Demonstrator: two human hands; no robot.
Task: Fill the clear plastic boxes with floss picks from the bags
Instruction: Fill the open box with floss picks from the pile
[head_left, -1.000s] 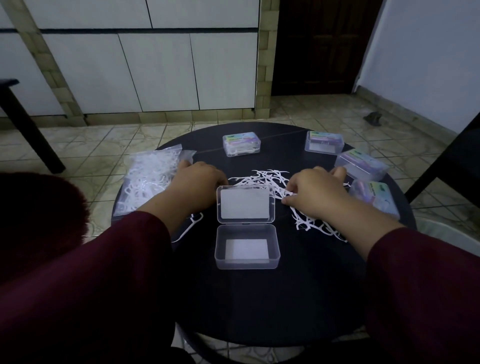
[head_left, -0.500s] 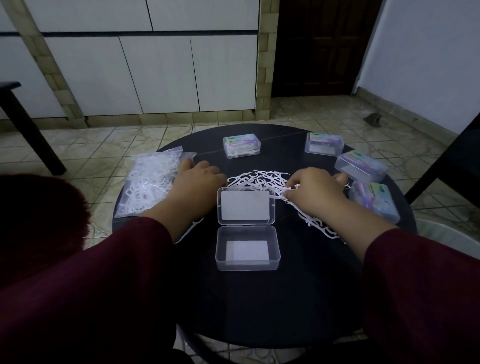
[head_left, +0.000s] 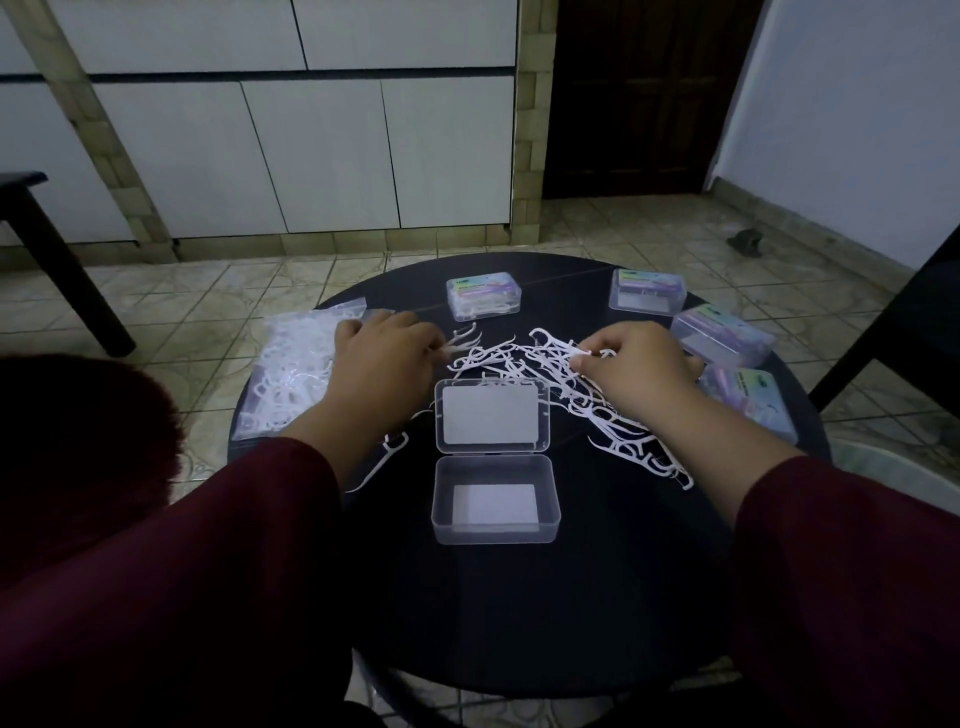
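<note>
Nearest, at 6 o'clock on the round black table (head_left: 519, 613), an open clear box (head_left: 495, 500) is seen, its base holding no picks, its lid (head_left: 492, 415) laid back flat toward the centre. A single floss pick (head_left: 382, 462) lies just left of the box, partly under the left forearm. Both arms are covered by dark red sleeves (head_left: 171, 571). A loose heap of white floss picks (head_left: 561, 384) is spread from the centre toward 3 o'clock, touching the lid's far edge. The left hand (head_left: 384, 364) is held knuckles-up at about 10 o'clock, fingers curled down onto picks at the heap's left edge; whether any are gripped cannot be told. The right hand (head_left: 639, 369) is clenched over the heap at 2 o'clock, a pick pinched at its fingertips. A clear bag of picks (head_left: 291, 374) lies at 9 o'clock, touching the left hand. Four closed, labelled boxes are set farther out: at 12 o'clock (head_left: 483, 294), 1 o'clock (head_left: 647, 290), 2 o'clock (head_left: 723, 340) and 3 o'clock (head_left: 748, 402), the last just beyond the right wrist.
</note>
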